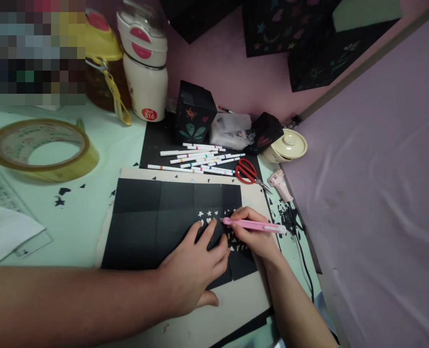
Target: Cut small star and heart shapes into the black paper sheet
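A creased sheet of black card (136, 222) lies on a pale board (236, 304), with small star, heart and triangle cut-outs toward its right side. My left hand (196, 266) rests spread on the card, its fingertips beside the hearts. Pinched between the fingers of my right hand (256, 241) is a pink craft knife (252, 224). Its tip touches or nearly touches the card, just right of the left fingertips. The right hand partly covers the triangle cut-outs.
Red-handled scissors (246, 171) and several white markers (199, 157) lie behind the card. A tape roll (43, 147) is at left, a white bottle (145, 72) at the back. On the right are a pink glue gun (280, 184), a cable (306, 261) and black scraps (288, 217).
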`<state>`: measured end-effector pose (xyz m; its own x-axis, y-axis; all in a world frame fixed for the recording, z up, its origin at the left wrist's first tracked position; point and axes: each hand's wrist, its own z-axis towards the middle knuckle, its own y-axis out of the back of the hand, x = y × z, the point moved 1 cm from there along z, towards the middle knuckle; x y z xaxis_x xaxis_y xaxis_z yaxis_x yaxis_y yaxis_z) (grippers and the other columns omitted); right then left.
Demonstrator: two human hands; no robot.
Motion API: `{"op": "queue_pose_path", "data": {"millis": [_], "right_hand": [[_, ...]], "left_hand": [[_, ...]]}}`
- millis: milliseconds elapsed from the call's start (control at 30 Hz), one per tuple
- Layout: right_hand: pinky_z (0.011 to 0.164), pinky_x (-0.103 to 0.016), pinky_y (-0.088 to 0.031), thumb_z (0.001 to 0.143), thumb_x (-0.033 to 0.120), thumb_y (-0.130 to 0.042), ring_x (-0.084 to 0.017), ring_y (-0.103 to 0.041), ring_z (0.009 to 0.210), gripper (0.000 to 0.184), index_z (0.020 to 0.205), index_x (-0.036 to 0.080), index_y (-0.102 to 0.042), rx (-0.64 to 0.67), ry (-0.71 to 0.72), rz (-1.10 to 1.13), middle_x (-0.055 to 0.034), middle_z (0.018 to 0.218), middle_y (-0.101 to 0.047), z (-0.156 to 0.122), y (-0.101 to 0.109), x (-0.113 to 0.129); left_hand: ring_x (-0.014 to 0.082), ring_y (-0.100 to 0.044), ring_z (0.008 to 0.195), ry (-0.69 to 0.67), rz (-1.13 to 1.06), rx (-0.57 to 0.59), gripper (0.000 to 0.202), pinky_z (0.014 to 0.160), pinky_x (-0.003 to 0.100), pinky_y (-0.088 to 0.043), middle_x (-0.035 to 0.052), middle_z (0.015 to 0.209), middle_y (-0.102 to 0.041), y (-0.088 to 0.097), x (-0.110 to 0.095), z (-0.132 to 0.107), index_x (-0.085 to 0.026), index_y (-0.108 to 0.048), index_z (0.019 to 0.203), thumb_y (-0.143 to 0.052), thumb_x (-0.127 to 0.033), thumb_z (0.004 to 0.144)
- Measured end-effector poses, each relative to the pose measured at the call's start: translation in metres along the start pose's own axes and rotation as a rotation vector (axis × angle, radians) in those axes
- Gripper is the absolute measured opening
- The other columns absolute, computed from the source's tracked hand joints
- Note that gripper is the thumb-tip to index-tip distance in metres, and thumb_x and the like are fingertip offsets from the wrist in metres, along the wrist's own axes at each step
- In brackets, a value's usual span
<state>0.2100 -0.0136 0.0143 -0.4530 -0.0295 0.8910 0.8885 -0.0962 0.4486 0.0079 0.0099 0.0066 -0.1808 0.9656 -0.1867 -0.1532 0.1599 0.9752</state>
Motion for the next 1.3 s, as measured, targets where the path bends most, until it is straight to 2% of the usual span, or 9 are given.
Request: {"op": "queue_pose_path", "data": {"millis": [200, 367, 433, 567, 667, 833, 1000, 1100, 1300], "right_hand": [[0.066, -0.027, -0.049, 0.082, 0.018, -0.065, -0.016, -0.062, 0.076, 0.005, 0.081, 0.021, -0.063, -0.012, -0.032, 0.018, -0.0017, 0.081, -0.067, -0.001, 0.002, -0.002], [0.06, -0.025, -0.047, 0.081, 0.023, -0.068, -0.014, -0.06, 0.068, 0.005, 0.079, 0.021, -0.064, -0.038, -0.088, -0.059, -0.0006, 0.076, -0.067, -0.003, 0.002, -0.002], [0.058, -0.025, -0.045, 0.081, 0.025, -0.069, -0.013, -0.059, 0.064, 0.009, 0.076, 0.021, -0.062, -0.091, -0.095, -0.063, 0.0004, 0.072, -0.066, -0.004, 0.0, -0.002], [0.055, -0.024, -0.042, 0.083, 0.027, -0.067, -0.011, -0.053, 0.056, 0.018, 0.069, 0.021, -0.058, -0.278, -0.105, 0.0, 0.0041, 0.06, -0.057, -0.007, -0.006, 0.005], [0.049, -0.023, -0.04, 0.085, 0.032, -0.066, -0.01, -0.05, 0.049, 0.015, 0.077, 0.021, -0.063, -0.378, -0.174, 0.054, 0.0049, 0.056, -0.056, -0.009, -0.011, 0.015], [0.048, -0.023, -0.042, 0.079, 0.037, -0.071, -0.012, -0.056, 0.054, 0.021, 0.091, 0.021, -0.065, -0.415, -0.325, 0.172, 0.0013, 0.068, -0.067, -0.013, -0.021, 0.022], [0.059, -0.026, -0.046, 0.08, 0.029, -0.066, -0.014, -0.058, 0.061, 0.013, 0.072, 0.021, -0.061, -0.508, -0.202, -0.096, 0.0016, 0.066, -0.064, -0.022, -0.034, 0.016], [0.061, -0.027, -0.046, 0.081, 0.027, -0.062, -0.014, -0.057, 0.062, 0.012, 0.071, 0.021, -0.061, -0.468, -0.155, -0.167, 0.0018, 0.066, -0.062, -0.024, -0.036, 0.012], [0.062, -0.028, -0.045, 0.083, 0.028, -0.061, -0.015, -0.058, 0.063, 0.013, 0.072, 0.021, -0.061, -0.425, -0.153, -0.182, 0.0008, 0.067, -0.063, -0.024, -0.036, 0.011]], "left_hand": [[0.0482, -0.034, 0.134, 0.001, -0.002, -0.007, 0.075, 0.101, 0.063, -0.031, 0.0131, 0.143, -0.051, 0.0, -0.001, -0.001, -0.019, -0.056, 0.133, -0.048, -0.073, 0.082], [0.0478, -0.035, 0.134, 0.002, -0.001, -0.008, 0.075, 0.102, 0.063, -0.03, 0.013, 0.143, -0.051, -0.001, -0.002, -0.001, -0.019, -0.056, 0.133, -0.048, -0.073, 0.082], [0.0477, -0.035, 0.134, -0.001, -0.001, -0.017, 0.076, 0.103, 0.062, -0.03, 0.0128, 0.143, -0.051, -0.001, -0.002, -0.001, -0.019, -0.056, 0.133, -0.049, -0.073, 0.081], [0.0479, -0.036, 0.134, -0.002, -0.002, -0.007, 0.076, 0.103, 0.061, -0.032, 0.0127, 0.143, -0.051, 0.0, -0.001, -0.001, -0.019, -0.056, 0.134, -0.049, -0.073, 0.082], [0.0483, -0.035, 0.135, -0.01, -0.008, 0.025, 0.077, 0.104, 0.061, -0.033, 0.0132, 0.145, -0.05, 0.003, 0.0, -0.001, -0.018, -0.053, 0.137, -0.048, -0.072, 0.083], [0.0494, -0.029, 0.139, 0.0, -0.04, 0.13, 0.085, 0.107, 0.061, -0.031, 0.0148, 0.15, -0.044, 0.008, 0.001, 0.001, -0.016, -0.047, 0.143, -0.046, -0.075, 0.082], [0.0502, -0.024, 0.141, 0.006, -0.06, 0.18, 0.092, 0.11, 0.062, -0.027, 0.0169, 0.153, -0.037, 0.012, 0.0, 0.002, -0.014, -0.042, 0.147, -0.048, -0.077, 0.08], [0.0503, -0.023, 0.141, 0.007, -0.044, 0.169, 0.091, 0.11, 0.062, -0.027, 0.017, 0.154, -0.036, 0.011, -0.001, 0.002, -0.015, -0.042, 0.146, -0.051, -0.075, 0.079], [0.0501, -0.026, 0.14, -0.006, -0.01, 0.142, 0.092, 0.109, 0.061, -0.028, 0.0178, 0.152, -0.039, 0.009, -0.002, 0.002, -0.015, -0.043, 0.146, -0.049, -0.077, 0.078]]}}
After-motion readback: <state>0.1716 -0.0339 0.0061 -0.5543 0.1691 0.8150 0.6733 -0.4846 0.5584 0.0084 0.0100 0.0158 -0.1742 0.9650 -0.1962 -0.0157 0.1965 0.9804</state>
